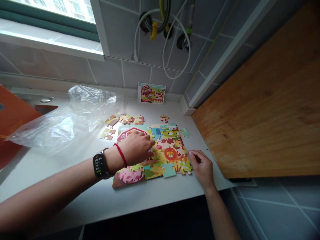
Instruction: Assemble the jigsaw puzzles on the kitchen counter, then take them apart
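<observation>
A jigsaw puzzle (pixel 150 171) with farm and animal pictures lies partly assembled on the white counter. Above its middle, my left hand (pixel 138 146) is closed, its fingers curled downward, and the back of the hand hides what they grip, if anything. At the puzzle's right edge my right hand (pixel 202 166) is closed, with thumb and forefinger together; whatever may be between them is too small to make out. Close to it lies a loose green puzzle piece (pixel 185 166), overlapping the lower right corner. A pale blue-green piece (pixel 169 170) rests across the near edge.
Several loose pieces (pixel 126 118) lie beyond the puzzle, with a red-and-white piece (pixel 164 118) farther right. A picture card (pixel 151 93) leans against the tiled wall. Clear plastic bags (pixel 62 128) and an orange object (pixel 15 123) occupy the left. A wooden panel (pixel 265 106) bounds the right side.
</observation>
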The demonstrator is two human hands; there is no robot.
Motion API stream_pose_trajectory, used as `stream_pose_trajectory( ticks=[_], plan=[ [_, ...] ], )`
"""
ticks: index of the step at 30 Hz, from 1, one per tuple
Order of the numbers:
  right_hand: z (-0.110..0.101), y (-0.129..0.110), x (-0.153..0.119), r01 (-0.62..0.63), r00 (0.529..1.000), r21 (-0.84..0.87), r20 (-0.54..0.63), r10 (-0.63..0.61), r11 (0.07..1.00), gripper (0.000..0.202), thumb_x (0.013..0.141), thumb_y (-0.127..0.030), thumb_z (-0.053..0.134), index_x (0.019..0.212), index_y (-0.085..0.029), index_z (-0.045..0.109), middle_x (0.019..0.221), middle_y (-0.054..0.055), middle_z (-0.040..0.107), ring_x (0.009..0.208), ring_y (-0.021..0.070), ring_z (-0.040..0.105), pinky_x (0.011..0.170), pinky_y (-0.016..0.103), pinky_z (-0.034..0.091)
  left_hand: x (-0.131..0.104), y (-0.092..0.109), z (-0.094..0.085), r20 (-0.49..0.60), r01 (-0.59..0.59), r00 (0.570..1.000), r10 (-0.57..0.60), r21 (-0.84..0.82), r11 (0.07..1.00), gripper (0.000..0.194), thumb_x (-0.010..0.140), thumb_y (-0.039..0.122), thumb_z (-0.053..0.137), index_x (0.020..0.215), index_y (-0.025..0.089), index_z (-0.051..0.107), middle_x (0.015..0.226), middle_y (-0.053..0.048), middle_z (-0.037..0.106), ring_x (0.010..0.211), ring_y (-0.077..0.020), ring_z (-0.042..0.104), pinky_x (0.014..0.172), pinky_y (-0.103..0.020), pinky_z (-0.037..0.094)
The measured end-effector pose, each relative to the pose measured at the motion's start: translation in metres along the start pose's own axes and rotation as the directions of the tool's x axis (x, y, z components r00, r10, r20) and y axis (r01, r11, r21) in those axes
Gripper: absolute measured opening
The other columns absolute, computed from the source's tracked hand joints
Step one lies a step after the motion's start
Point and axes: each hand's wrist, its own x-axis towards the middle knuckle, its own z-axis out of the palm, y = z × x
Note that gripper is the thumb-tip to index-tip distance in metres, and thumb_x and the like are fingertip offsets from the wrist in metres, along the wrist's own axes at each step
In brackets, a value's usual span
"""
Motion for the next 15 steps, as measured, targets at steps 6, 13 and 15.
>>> stream_pose_trajectory(
  ticks=[6,13,15],
  plan=[
    [0.003,0.001,0.006,0.007,1.000,-0.012,0.027,-0.006,1.000,0.027,0.096,-0.042,0.066,0.089,-0.020,0.079,0.091,0.011,0.078,0.079,0.0229,0.073,0.064,0.030,0.059,-0.005,-0.010,0.007,0.111,0.037,0.993,-0.028,-0.083,0.996,0.032,0.094,0.047,0.068,0.113,0.022,0.075,0.102,-0.011,0.079,0.088,-0.0288,0.075,0.076,-0.037,0.055],
    [0.004,0.003,0.002,0.031,0.999,-0.088,0.034,-0.028,0.996,0.030,0.098,-0.043,0.062,0.094,-0.019,0.079,0.094,0.011,0.077,0.082,0.0220,0.073,0.067,0.030,0.060,0.005,-0.113,-0.001,0.153,0.293,0.948,-0.280,-0.072,0.953,0.037,0.096,0.035,0.056,0.125,0.020,0.073,0.109,-0.015,0.078,0.096,-0.0310,0.074,0.079,-0.037,0.053],
    [0.005,0.002,0.000,0.053,0.998,-0.118,0.033,-0.049,0.992,0.029,0.098,-0.042,0.062,0.095,-0.019,0.079,0.096,0.011,0.077,0.082,0.0218,0.073,0.070,0.030,0.060,0.002,-0.153,0.003,0.045,0.425,0.905,-0.423,-0.046,0.904,0.039,0.095,0.033,0.056,0.128,0.019,0.072,0.115,-0.015,0.078,0.101,-0.0300,0.073,0.084,-0.036,0.052]
  ],
)
